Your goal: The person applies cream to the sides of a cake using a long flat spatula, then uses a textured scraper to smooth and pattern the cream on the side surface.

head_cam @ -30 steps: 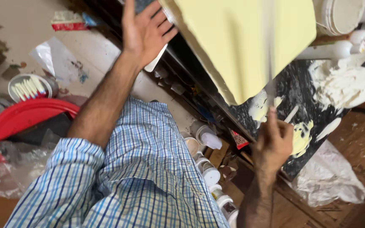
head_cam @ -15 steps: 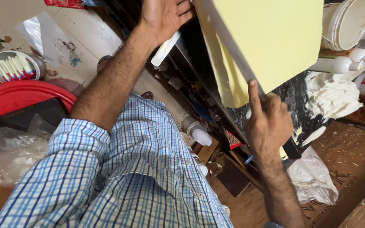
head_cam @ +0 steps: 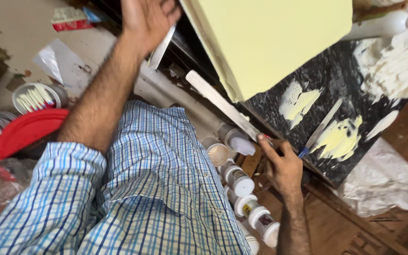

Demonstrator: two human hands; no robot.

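Pale yellow board [head_cam: 270,42] tilted above a paint-smeared black slab [head_cam: 355,108], steadied at its top edge by the left hand [head_cam: 147,19], fingers curled. Below, right hand [head_cam: 282,165] pinching a long flat stick [head_cam: 220,104]. White-capped bottles [head_cam: 246,208] nearby.

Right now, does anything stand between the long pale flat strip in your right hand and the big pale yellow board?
Nothing visible does. The long pale flat strip, gripped by the right hand, runs just below the pale yellow board, near its lower edge. The left hand is up at the board's corner, clear of the strip.
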